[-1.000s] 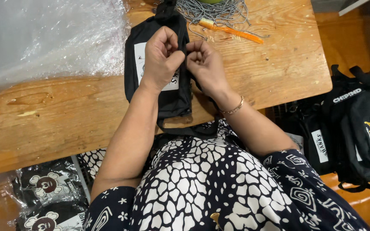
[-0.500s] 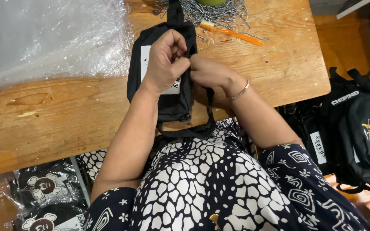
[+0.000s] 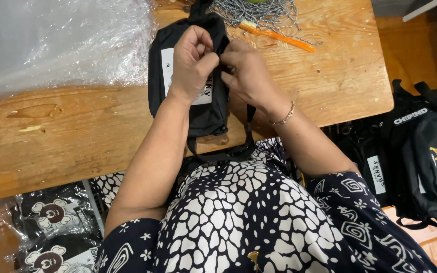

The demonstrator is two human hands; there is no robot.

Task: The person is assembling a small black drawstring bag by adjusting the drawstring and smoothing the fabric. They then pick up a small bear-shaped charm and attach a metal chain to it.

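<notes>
A black waist bag [image 3: 206, 108] with a white label lies on the wooden table [image 3: 77, 136], its strap hanging over the near edge. My left hand [image 3: 193, 63] rests on top of the bag with fingers curled, pinching something small at its right edge. My right hand [image 3: 249, 73] meets it there, fingers closed on the same spot of the bag. A thin bracelet sits on my right wrist. What is pinched between the fingertips is hidden.
Crumpled clear plastic sheeting [image 3: 56, 40] covers the table's left part. An orange-handled toothbrush-like tool [image 3: 279, 36] and a pile of metal bead chains [image 3: 256, 10] lie at the far edge. More black bags [image 3: 426, 151] are stacked at the right; bagged black items [image 3: 51, 227] sit lower left.
The bag has shifted slightly toward me and its strap now hangs lower. Both hands stay together at the bag's right edge, with the right hand turned more over it.
</notes>
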